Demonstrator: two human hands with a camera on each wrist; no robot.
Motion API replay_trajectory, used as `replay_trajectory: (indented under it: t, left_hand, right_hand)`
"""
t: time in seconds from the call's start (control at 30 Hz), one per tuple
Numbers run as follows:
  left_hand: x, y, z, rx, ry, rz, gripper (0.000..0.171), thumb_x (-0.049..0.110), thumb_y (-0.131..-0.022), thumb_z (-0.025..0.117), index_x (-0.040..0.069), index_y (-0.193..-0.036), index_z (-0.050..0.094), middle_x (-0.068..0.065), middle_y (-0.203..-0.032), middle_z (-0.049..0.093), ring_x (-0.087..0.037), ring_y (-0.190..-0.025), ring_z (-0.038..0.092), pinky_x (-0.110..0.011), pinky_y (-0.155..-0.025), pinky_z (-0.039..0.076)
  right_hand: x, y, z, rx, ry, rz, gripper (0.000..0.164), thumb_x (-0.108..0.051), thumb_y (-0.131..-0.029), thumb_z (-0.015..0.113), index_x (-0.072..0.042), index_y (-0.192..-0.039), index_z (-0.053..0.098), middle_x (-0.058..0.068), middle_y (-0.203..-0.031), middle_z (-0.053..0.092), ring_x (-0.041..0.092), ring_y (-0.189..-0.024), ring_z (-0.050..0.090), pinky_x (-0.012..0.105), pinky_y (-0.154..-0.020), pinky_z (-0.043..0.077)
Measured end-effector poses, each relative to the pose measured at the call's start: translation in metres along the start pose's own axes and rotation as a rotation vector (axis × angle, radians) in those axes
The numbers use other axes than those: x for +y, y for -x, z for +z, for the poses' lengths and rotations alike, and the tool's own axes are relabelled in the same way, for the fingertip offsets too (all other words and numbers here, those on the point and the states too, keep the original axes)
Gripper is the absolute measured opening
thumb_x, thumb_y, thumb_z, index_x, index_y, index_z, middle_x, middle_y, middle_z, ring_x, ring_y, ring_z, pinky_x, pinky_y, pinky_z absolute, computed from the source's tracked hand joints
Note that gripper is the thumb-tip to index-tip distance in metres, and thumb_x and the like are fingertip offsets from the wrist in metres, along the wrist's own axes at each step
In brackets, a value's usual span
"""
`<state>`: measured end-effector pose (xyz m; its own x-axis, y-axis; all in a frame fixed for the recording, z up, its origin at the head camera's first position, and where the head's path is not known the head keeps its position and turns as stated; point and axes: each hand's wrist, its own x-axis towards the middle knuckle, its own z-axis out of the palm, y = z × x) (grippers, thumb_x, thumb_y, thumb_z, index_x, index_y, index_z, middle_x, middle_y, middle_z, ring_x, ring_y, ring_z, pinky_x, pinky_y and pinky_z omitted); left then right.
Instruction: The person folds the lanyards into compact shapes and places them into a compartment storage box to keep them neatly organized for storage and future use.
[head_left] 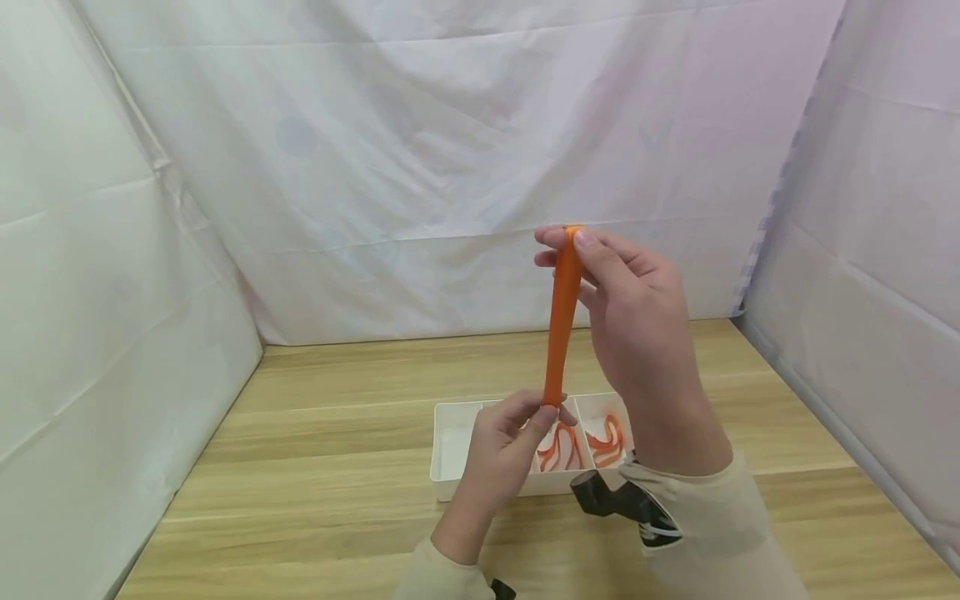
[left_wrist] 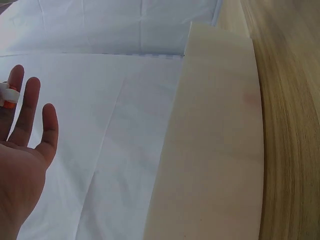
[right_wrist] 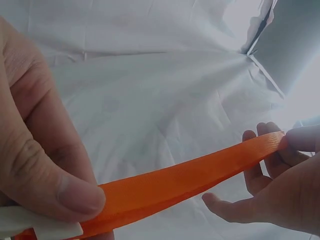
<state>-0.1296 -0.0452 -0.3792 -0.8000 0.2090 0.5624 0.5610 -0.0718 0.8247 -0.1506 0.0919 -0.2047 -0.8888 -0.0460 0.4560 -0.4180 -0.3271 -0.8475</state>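
Note:
An orange ribbon (head_left: 564, 317) stretches upright between my two hands, above a white tray. My right hand (head_left: 637, 308) pinches its folded top end between thumb and fingers. Lower down, my left hand (head_left: 506, 446) grips the bottom end with thumb and fingers, overlapping the tray in the head view. In the right wrist view the ribbon (right_wrist: 185, 172) runs slanting from the near left hand (right_wrist: 45, 150) to the right hand (right_wrist: 280, 200). A small white piece (right_wrist: 45, 225) shows beside the left thumb. The left wrist view shows only part of the left hand (left_wrist: 22, 165).
The divided white tray (head_left: 480, 487) stands on the wooden table (head_left: 315, 467). Looped orange ribbons (head_left: 607, 440) lie in its right-hand compartments. White cloth (head_left: 420, 167) hangs behind the table and along both sides. A black wrist camera (head_left: 592, 492) sticks out from the right sleeve.

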Motion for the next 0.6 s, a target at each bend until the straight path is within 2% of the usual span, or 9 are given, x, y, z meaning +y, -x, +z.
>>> replay_trajectory:
  t: [0.13, 0.23, 0.33, 0.47, 0.6]
  left_hand:
    - [-0.0008, -0.0001, -0.0001, 0.017, 0.019, -0.037, 0.015, 0.01, -0.105, 0.066, 0.003, -0.115, 0.074, -0.021, -0.108, 0.077, -0.013, -0.112, 0.073, -0.035, -0.106, 0.059]
    - [-0.0011, -0.0013, -0.001, 0.035, 0.01, -0.009, 0.014, 0.008, -0.104, 0.068, 0.001, -0.113, 0.075, -0.021, -0.111, 0.075, -0.014, -0.113, 0.071, -0.036, -0.107, 0.059]
    - [-0.0023, -0.002, -0.0028, 0.055, 0.004, 0.035, 0.014, 0.006, -0.102, 0.07, -0.001, -0.112, 0.076, -0.021, -0.104, 0.075, -0.013, -0.102, 0.07, -0.034, -0.099, 0.062]
    - [-0.0027, -0.0011, -0.0039, 0.083, 0.018, 0.027, 0.012, 0.006, -0.101, 0.072, 0.001, -0.111, 0.075, -0.02, -0.097, 0.076, -0.008, -0.091, 0.069, -0.03, -0.087, 0.064]
    - [-0.0028, -0.0012, -0.0037, 0.088, 0.044, 0.033, 0.013, 0.004, -0.101, 0.071, -0.001, -0.113, 0.073, -0.023, -0.097, 0.074, -0.012, -0.087, 0.071, -0.03, -0.085, 0.064]
  right_hand:
    - [0.0, -0.0002, 0.0005, -0.001, 0.011, 0.01, 0.028, -0.017, -0.111, 0.057, -0.001, -0.118, 0.079, 0.004, -0.111, 0.08, 0.033, -0.11, 0.071, 0.053, -0.118, 0.043]
    - [-0.0004, -0.0007, 0.0012, -0.006, 0.037, 0.01, 0.028, -0.018, -0.111, 0.057, -0.001, -0.119, 0.078, 0.004, -0.112, 0.08, 0.034, -0.111, 0.071, 0.055, -0.12, 0.041]
    - [-0.001, -0.0016, 0.0017, -0.015, 0.052, 0.008, 0.027, -0.018, -0.11, 0.058, -0.002, -0.118, 0.079, 0.003, -0.112, 0.08, 0.034, -0.112, 0.071, 0.057, -0.121, 0.04]
    - [-0.0011, -0.0014, 0.0018, -0.032, 0.067, 0.015, 0.027, -0.017, -0.11, 0.058, -0.002, -0.118, 0.079, 0.003, -0.113, 0.08, 0.033, -0.112, 0.071, 0.057, -0.122, 0.039]
    - [-0.0003, -0.001, 0.0018, -0.041, 0.081, 0.02, 0.027, -0.017, -0.111, 0.057, -0.003, -0.118, 0.079, 0.003, -0.114, 0.08, 0.031, -0.111, 0.072, 0.057, -0.123, 0.039]
